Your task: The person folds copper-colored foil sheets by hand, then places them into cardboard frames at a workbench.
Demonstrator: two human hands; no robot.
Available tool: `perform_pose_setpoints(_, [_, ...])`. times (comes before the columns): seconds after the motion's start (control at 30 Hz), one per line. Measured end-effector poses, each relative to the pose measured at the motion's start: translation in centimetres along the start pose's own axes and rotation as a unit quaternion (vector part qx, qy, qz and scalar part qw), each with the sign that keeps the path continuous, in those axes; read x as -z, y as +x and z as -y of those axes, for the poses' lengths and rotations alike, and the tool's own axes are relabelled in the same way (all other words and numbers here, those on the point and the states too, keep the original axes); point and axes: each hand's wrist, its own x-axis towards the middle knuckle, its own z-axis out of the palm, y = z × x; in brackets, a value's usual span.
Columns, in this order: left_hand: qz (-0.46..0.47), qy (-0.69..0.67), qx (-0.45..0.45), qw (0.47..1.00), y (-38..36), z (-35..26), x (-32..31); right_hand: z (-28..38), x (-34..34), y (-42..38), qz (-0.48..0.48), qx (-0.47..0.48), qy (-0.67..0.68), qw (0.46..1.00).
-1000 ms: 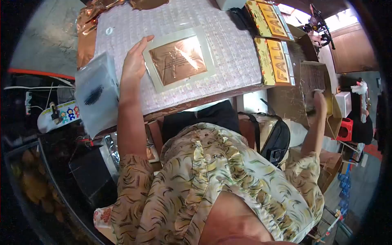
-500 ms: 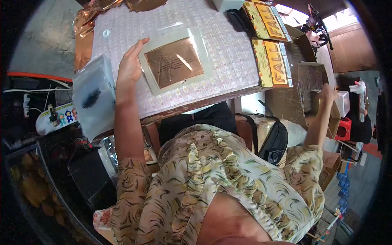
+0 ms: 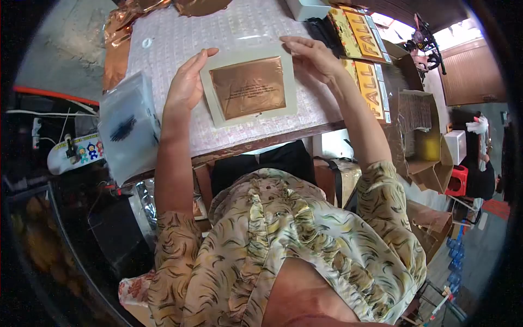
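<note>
A flat copper-coloured panel with small dark print sits inside a pale, see-through border, like a packet or sleeve. It is over the cloth-covered table in front of me. My left hand is closed on its left edge, thumb toward the upper left corner. My right hand is at its upper right corner, fingers bent round the edge; part of its grip is hidden. Left of my left wrist lies a stack of clear plastic bags with a dark patch.
Two yellow boxes marked FALL lie at the table's right. Beyond them stands an open cardboard carton of brown pieces. Copper foil hangs at the far left edge. A small white ring lies on the cloth.
My right hand has come from the carton side at the right to the panel's upper right corner. The panel has shifted slightly right and turned straighter, with my left hand still at its left edge.
</note>
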Motion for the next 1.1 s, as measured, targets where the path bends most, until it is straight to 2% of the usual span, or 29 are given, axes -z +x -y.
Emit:
perform_pose_setpoints(0.03, [-0.004,-0.002,-0.002,1.000,0.1,-0.2,0.3,-0.4,-0.4,1.0,0.024,0.005,0.035,0.999])
perform_pose_setpoints(0.13, [0.036,0.006,0.014,0.999,-0.1,-0.7,1.2,-1.2,-0.3,3.0,0.034,-0.008,-0.003,0.999])
perform_pose_setpoints(0.17, [0.036,0.055,0.018,0.998,-0.2,-1.3,1.3,-1.3,-0.4,3.2,0.037,-0.010,-0.003,0.999])
perform_pose_setpoints(0.23, [0.036,0.103,0.024,0.994,0.3,-1.6,2.1,-1.4,-0.6,3.4,-0.003,0.019,-0.122,0.992])
perform_pose_setpoints(0.27, [0.046,0.202,0.003,0.978,1.0,-1.4,3.0,-1.3,-0.8,3.2,-0.003,0.016,-0.123,0.992])
perform_pose_setpoints(0.3, [0.055,0.298,-0.016,0.953,1.7,-1.1,4.0,-1.2,-0.9,3.0,0.000,0.028,-0.184,0.983])
perform_pose_setpoints(0.33, [0.055,0.296,-0.014,0.954,1.9,-1.0,4.2,-1.2,-0.9,3.0,0.004,0.040,-0.244,0.969])
perform_pose_setpoints(0.37, [0.072,0.371,-0.068,0.923,2.2,-1.0,4.5,-1.9,-0.7,3.2,0.005,0.036,-0.244,0.969])
perform_pose_setpoints(0.4, [0.090,0.443,-0.121,0.884,2.4,-0.9,4.8,-2.9,-0.3,3.4,0.015,0.109,-0.306,0.946])
perform_pose_setpoints(0.43, [0.089,0.442,-0.118,0.885,2.4,-0.9,4.9,-3.3,-0.3,3.5,0.025,0.180,-0.364,0.913])
perform_pose_setpoints(0.5, [0.100,0.521,-0.144,0.835,2.1,-0.7,4.8,-3.9,-0.1,3.1,0.033,0.197,-0.385,0.901])
perform_pose_setpoints(0.53, [0.100,0.519,-0.143,0.837,2.0,-0.6,5.0,-3.8,-0.5,2.7,0.006,0.253,-0.442,0.861])
perform_pose_setpoints(0.57, [0.106,0.552,-0.185,0.806,1.8,-0.5,5.1,-3.6,-0.8,2.5,-0.021,0.306,-0.496,0.812])
perform_pose_setpoints(0.6, [0.112,0.583,-0.226,0.772,1.7,-0.3,5.2,-3.6,-0.7,2.3,-0.022,0.303,-0.495,0.814])
perform_pose_setpoints(0.63, [0.114,0.582,-0.223,0.773,1.4,-0.4,5.0,-3.7,-0.6,2.2,-0.014,0.305,-0.527,0.793])
perform_pose_setpoints(0.67, [0.123,0.621,-0.256,0.731,1.2,-0.6,4.7,-3.7,-0.4,2.0,-0.006,0.306,-0.559,0.771])
perform_pose_setpoints(0.7, [0.131,0.657,-0.288,0.685,1.0,-0.7,4.5,-3.7,-0.3,2.0,-0.005,0.305,-0.559,0.771])
perform_pose_setpoints(0.73, [0.131,0.656,-0.287,0.686,0.9,-0.7,4.5,-3.7,-0.2,1.9,0.005,0.323,-0.575,0.752])
perform_pose_setpoints(0.8, [0.146,0.719,-0.326,0.597,0.5,-0.8,4.5,-3.6,0.2,1.9,0.016,0.342,-0.590,0.732])
perform_pose_setpoints(1.0, [0.137,0.735,-0.349,0.565,-0.7,-0.7,4.2,-3.0,-0.1,0.2,0.031,0.317,-0.648,0.692])
perform_pose_setpoints(1.07, [0.134,0.741,-0.349,0.558,-0.7,-0.6,4.1,-2.3,-2.8,-0.2,-0.004,0.279,-0.707,0.650])
perform_pose_setpoints(1.1, [0.136,0.747,-0.346,0.551,-0.8,-0.5,4.1,-2.2,-3.9,-0.2,0.038,0.250,-0.711,0.656])
